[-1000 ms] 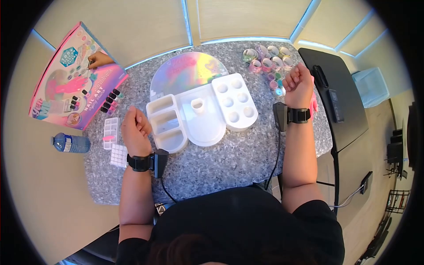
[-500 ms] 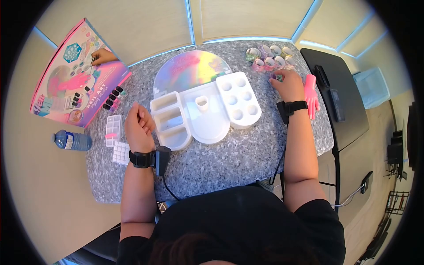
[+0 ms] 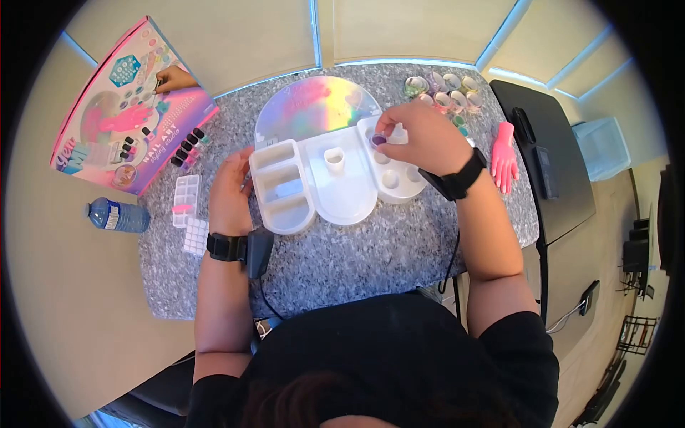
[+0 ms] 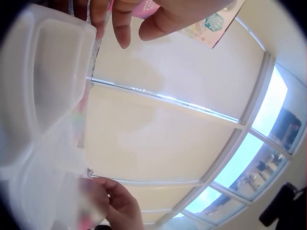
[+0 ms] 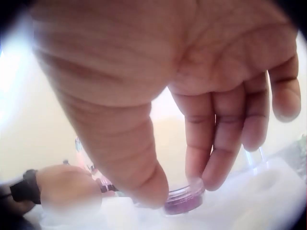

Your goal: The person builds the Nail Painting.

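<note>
A small round purple pot (image 3: 379, 140) is pinched between the thumb and fingers of my right hand (image 3: 425, 137), at the upper left wells of the white six-well tray (image 3: 391, 182). The right wrist view shows the clear-rimmed purple pot (image 5: 183, 200) at the fingertips of the right hand (image 5: 158, 91). My left hand (image 3: 230, 191) lies by the left edge of the white three-compartment tray (image 3: 288, 222), fingers loosely bent. In the left wrist view, that hand's fingers (image 4: 122, 28) hang beside the tray's rim (image 4: 86, 33).
An iridescent rounded board (image 3: 307, 107) stands behind the trays. Clear rolls and pots (image 3: 451, 101) and a pink model hand (image 3: 504, 160) are at the right. Leftward are a box (image 3: 128, 107), dark-capped bottles (image 3: 187, 151), small white trays (image 3: 187, 192) and a water bottle (image 3: 119, 216).
My right hand has moved left from the small pots to the six-well tray, bringing the purple pot. The left hand has shifted up against the three-compartment tray's side.
</note>
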Motion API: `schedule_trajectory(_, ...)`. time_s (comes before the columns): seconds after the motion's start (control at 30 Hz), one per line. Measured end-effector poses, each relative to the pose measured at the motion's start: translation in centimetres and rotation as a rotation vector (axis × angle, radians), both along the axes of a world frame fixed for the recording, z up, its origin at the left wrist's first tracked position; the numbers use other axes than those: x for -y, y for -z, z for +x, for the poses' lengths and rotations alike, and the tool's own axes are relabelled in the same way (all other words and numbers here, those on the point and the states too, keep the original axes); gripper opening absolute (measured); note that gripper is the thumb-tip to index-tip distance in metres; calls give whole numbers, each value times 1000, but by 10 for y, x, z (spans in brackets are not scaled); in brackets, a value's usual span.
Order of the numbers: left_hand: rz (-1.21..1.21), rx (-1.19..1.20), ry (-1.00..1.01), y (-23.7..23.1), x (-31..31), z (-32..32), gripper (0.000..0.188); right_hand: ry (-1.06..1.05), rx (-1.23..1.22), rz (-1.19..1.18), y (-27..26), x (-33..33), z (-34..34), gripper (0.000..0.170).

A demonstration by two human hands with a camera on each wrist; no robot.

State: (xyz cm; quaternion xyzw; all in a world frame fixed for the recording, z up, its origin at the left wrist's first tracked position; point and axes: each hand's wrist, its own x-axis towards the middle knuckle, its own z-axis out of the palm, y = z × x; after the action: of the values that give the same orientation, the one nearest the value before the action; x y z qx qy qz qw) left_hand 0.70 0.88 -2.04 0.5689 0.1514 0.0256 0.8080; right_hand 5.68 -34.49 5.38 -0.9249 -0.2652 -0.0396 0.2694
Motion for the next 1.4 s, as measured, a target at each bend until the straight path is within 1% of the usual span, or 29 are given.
schedule_trajectory(0.03,-21,-28,101,0,-4,1,37,3,55,-73,2,-4,5,21)
schedule_trajectory(0.07,-23,-24,98,0,-4,1,37,22,68,-75,3,-8,8,21)
schedule_trajectory(0.13,-108,-47,103,-3,-5,0,46,35,70,-86,5,-11,12,21)
schedule_trajectory(0.17,-107,-46,102,-4,-5,0,46,52,66,-95,6,-13,13,20)
schedule_trajectory(0.23,-97,-78,123,-8,-5,-1,61,61,76,-106,7,-14,16,21)
schedule_trajectory(0.4,-153,-73,159,-17,-8,-5,63,92,49,-145,6,-13,15,21)
schedule_trajectory(0.5,-158,-60,188,-13,-10,-4,64,100,27,-153,4,-11,14,21)
schedule_trajectory(0.57,-155,-53,198,-10,-13,-3,65,65,105,-134,9,-9,14,21)
schedule_trajectory(0.6,-158,-63,189,-11,-13,-3,65,9,181,-85,16,-1,19,22)
schedule_trajectory(0.63,-153,-61,194,-11,-14,-2,65,14,183,-82,11,8,23,22)
schedule_trajectory(0.7,-187,-62,208,-10,-17,-3,63,170,1,-24,-3,31,28,21)
schedule_trajectory(0.77,-196,-57,212,-7,-20,-2,62,421,31,-174,-5,68,41,24)
schedule_trajectory(0.83,-203,-48,211,-7,-20,-3,61,624,-54,-341,6,106,57,31)
schedule_trajectory(0.87,-206,-70,184,-9,-17,-4,62,622,-53,-338,9,114,58,31)
schedule_trajectory(0.93,-206,-89,156,-11,-16,-2,64,789,-219,-564,13,123,61,41)
schedule_trajectory(1.03,-187,-84,166,-6,-18,-1,61,792,-252,-557,20,127,61,43)
schedule_trajectory(1.17,-188,-85,178,-8,-18,-1,58,735,-267,-491,16,126,63,44)
schedule_trajectory(1.23,-180,-96,167,-9,-17,-1,58,432,-122,-309,7,119,55,36)
schedule_trajectory(1.3,-179,-79,167,-8,-17,-2,58,269,-225,-38,-19,84,32,32)
schedule_trajectory(1.33,-179,-82,165,-7,-18,-2,58,267,-228,-38,-18,72,26,32)
schedule_trajectory(1.4,-182,-86,172,-7,-20,0,57,-11,-15,46,-15,53,19,30)
